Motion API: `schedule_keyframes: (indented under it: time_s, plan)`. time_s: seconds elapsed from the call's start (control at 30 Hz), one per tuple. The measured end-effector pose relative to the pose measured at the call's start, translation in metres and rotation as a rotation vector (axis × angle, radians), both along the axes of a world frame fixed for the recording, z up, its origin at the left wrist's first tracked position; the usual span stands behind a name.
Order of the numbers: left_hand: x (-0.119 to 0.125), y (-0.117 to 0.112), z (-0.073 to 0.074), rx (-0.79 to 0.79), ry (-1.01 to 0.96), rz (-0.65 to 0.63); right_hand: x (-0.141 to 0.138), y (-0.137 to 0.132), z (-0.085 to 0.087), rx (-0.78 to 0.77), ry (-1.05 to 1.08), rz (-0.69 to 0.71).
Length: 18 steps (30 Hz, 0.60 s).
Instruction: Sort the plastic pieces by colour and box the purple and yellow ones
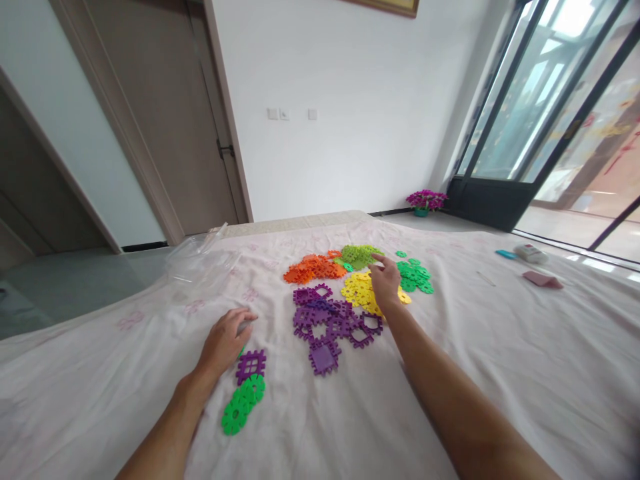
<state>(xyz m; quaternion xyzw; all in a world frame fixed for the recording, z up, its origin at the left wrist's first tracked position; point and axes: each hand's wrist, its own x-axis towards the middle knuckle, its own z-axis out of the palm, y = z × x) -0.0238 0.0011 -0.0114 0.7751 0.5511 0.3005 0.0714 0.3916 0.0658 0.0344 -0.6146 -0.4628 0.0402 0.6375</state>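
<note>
My right hand [386, 279] is over the yellow disc pieces [357, 288], its index finger stretched toward the edge of the lime-green pieces [356, 255]. Nothing shows in its fingers. My left hand [227, 341] rests on the cloth, fingers loosely extended and holding nothing visible. Just below it lie a purple square lattice piece [251, 366] and a short overlapping row of green notched discs [235, 415]; another green bit is partly hidden by the hand. Purple square pieces [325, 357] form a heap between my hands. Orange pieces [313, 269] lie behind them, and green discs [416, 277] to the right.
A pale floral cloth [475, 387] covers the surface. A clear plastic bag [200, 260] lies at the far left. To the right are a pink cloth [541, 279], a white packet [531, 253] and a blue item [506, 254]. A potted flower [425, 200] stands by the glass door.
</note>
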Motion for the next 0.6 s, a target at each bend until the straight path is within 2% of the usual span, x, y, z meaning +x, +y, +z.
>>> schedule_keyframes:
  time_s: [0.1,0.2,0.27,0.37,0.47,0.6]
  plan:
    - [0.001,-0.001,0.001,-0.013,0.004,-0.001,-0.048,-0.016,0.013,0.14,-0.112,0.187]
    - [0.001,-0.001,0.001,-0.024,0.01,0.002,-0.094,-0.042,0.025,0.212,-0.299,0.515]
    - [0.001,-0.001,0.001,-0.021,0.017,0.0,-0.121,-0.063,0.029,0.162,-0.442,0.792]
    - [0.001,0.0,0.0,-0.009,0.021,-0.003,-0.15,-0.093,0.027,0.074,-0.598,1.065]
    - [0.0,0.0,0.0,0.002,0.015,-0.007,-0.167,-0.114,0.022,0.056,-0.798,1.239]
    - [-0.001,0.001,-0.001,0.032,0.003,-0.016,-0.181,-0.13,0.016,0.033,-1.035,1.322]
